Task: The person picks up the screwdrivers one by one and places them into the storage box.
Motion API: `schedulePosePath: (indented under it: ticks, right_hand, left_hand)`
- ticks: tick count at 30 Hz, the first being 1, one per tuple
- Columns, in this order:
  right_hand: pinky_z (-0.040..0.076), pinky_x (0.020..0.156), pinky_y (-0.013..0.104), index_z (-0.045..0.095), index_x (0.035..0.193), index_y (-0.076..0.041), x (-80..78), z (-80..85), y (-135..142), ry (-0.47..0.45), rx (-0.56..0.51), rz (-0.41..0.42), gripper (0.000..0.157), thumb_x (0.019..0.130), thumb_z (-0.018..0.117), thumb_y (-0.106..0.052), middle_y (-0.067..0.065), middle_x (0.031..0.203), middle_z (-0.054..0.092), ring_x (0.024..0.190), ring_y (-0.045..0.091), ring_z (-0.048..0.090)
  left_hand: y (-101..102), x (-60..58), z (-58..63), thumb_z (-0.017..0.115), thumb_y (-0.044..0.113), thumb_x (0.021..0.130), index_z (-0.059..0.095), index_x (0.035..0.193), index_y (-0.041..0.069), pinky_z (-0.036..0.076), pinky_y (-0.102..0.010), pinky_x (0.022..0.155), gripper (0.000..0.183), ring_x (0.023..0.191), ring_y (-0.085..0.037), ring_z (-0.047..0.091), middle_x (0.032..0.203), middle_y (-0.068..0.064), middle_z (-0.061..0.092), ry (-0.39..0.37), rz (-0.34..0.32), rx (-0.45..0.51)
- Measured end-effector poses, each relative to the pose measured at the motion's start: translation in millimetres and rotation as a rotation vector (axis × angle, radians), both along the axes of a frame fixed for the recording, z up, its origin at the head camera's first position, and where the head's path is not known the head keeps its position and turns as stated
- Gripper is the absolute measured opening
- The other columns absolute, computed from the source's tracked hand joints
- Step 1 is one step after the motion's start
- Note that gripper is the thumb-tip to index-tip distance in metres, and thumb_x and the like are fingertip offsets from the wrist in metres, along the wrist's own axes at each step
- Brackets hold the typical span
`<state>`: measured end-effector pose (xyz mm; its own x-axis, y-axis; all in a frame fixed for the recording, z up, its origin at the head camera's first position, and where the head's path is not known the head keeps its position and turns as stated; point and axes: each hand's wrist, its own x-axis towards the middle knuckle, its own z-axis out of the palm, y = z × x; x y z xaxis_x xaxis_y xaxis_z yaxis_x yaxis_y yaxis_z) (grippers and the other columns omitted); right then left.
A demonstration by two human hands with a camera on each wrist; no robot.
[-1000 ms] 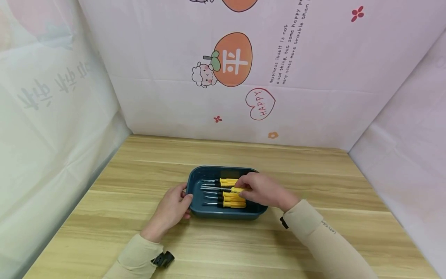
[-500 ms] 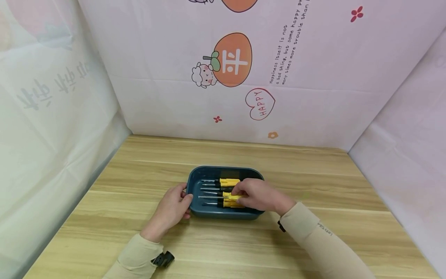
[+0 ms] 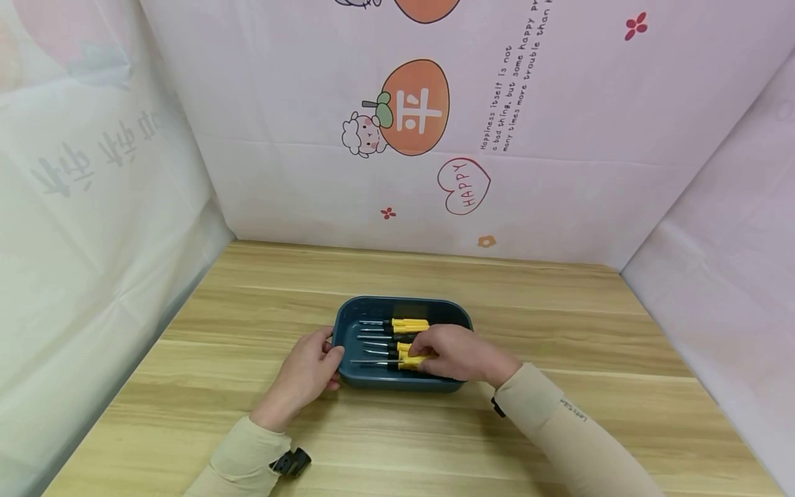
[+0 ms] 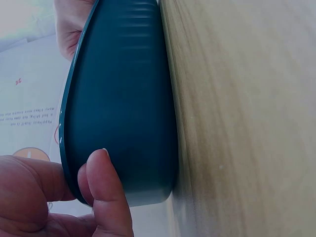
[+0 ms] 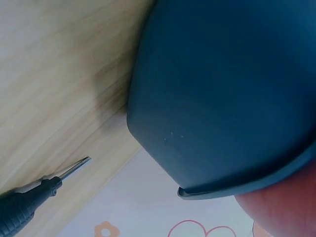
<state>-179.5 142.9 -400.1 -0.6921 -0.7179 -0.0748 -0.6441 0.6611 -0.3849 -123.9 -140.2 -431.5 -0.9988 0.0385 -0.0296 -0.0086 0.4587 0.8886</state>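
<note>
A dark blue box (image 3: pixel 366 376) with rounded corners stands on the table. My left hand (image 3: pixel 307 373) grips its left end wall, also seen close up in the left wrist view, where fingers (image 4: pixel 106 190) lie against the outside. Inside the box, my right hand (image 3: pixel 459 352) pinches the yellow handle of a screwdriver (image 3: pixel 411 361), its shank pointing left. Several other screwdrivers (image 3: pixel 408 322) lie side by side in the box, mostly yellow-handled, one dark-handled (image 3: pixel 400 337). My right fingers cover some handle ends. In the right wrist view, the box wall hides most of the hand.
The wooden table (image 3: pixel 559 304) meets a printed cloth wall (image 3: pixel 298 186) behind, with cloth at both sides. A black-handled tool with a thin metal tip (image 5: pixel 29 205) shows on the table side in the right wrist view; the head view does not show it.
My right hand has moved toward the front wall of the box with the screwdriver, which now lies over the front screwdrivers. My left hand has stayed on the box.
</note>
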Motion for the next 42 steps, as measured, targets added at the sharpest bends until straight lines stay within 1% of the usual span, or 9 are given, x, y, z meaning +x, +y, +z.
schedulePosePath:
  ticks: [6, 10, 16, 23, 33, 42]
  right_hand:
    - [0.057, 0.080, 0.026, 0.079, 0.110, -0.014, 0.4, -3.3, -2, 0.012, -0.016, 0.030, 0.015, 0.096, 0.075, -0.017, -0.005, 0.103, 0.073, 0.082, 0.005, 0.058]
    - [0.058, 0.081, 0.025, 0.079, 0.110, -0.014, 1.2, -4.8, -3, 0.008, -0.019, 0.039, 0.015, 0.095, 0.077, -0.015, -0.004, 0.103, 0.074, 0.082, 0.005, 0.058]
    - [0.059, 0.085, 0.025, 0.079, 0.110, -0.015, 1.7, -5.7, -5, -0.002, -0.003, 0.034, 0.017, 0.093, 0.079, -0.015, -0.005, 0.104, 0.074, 0.083, 0.003, 0.060]
    - [0.059, 0.084, 0.023, 0.078, 0.108, -0.017, 1.5, -5.2, -8, -0.012, 0.023, 0.018, 0.016, 0.093, 0.080, -0.015, -0.007, 0.101, 0.074, 0.081, 0.003, 0.059]
    - [0.057, 0.080, 0.023, 0.076, 0.102, -0.021, -0.5, -8.7, -11, 0.025, 0.080, -0.004, 0.015, 0.089, 0.084, -0.018, -0.011, 0.093, 0.069, 0.078, 0.006, 0.056]
    - [0.057, 0.082, 0.024, 0.076, 0.101, -0.022, -1.8, -12.4, -15, 0.036, 0.113, -0.016, 0.015, 0.089, 0.085, -0.019, -0.013, 0.090, 0.067, 0.078, 0.008, 0.056]
  left_hand:
    - [0, 0.5, 0.3, 0.058, 0.010, 0.103, 0.050, 0.146, -0.006, 0.062, -0.032, 0.052, 0.046, 0.062, -0.017, 0.063, 0.096, -0.012, 0.060, 0.003, 0.001, 0.006]
    - [0, 0.7, 0.8, 0.058, 0.010, 0.103, 0.051, 0.145, -0.006, 0.062, -0.032, 0.052, 0.046, 0.062, -0.017, 0.063, 0.095, -0.012, 0.060, 0.005, 0.001, 0.004]
    - [0, 0.6, 1.0, 0.058, 0.010, 0.103, 0.051, 0.146, -0.006, 0.062, -0.032, 0.053, 0.046, 0.062, -0.017, 0.063, 0.095, -0.011, 0.060, 0.004, 0.001, 0.005]
    - [0, 0.4, 1.5, 0.058, 0.011, 0.103, 0.050, 0.146, -0.006, 0.062, -0.032, 0.053, 0.047, 0.062, -0.017, 0.063, 0.094, -0.011, 0.061, -0.002, 0.002, 0.003]
    - [0, 0.4, 1.9, 0.057, 0.011, 0.104, 0.050, 0.146, -0.006, 0.061, -0.030, 0.052, 0.047, 0.062, -0.017, 0.064, 0.095, -0.011, 0.061, -0.007, 0.008, 0.001]
    - [0, 0.5, 0.8, 0.057, 0.011, 0.104, 0.050, 0.147, -0.006, 0.061, -0.030, 0.053, 0.047, 0.062, -0.017, 0.063, 0.095, -0.011, 0.061, -0.005, 0.004, 0.004]
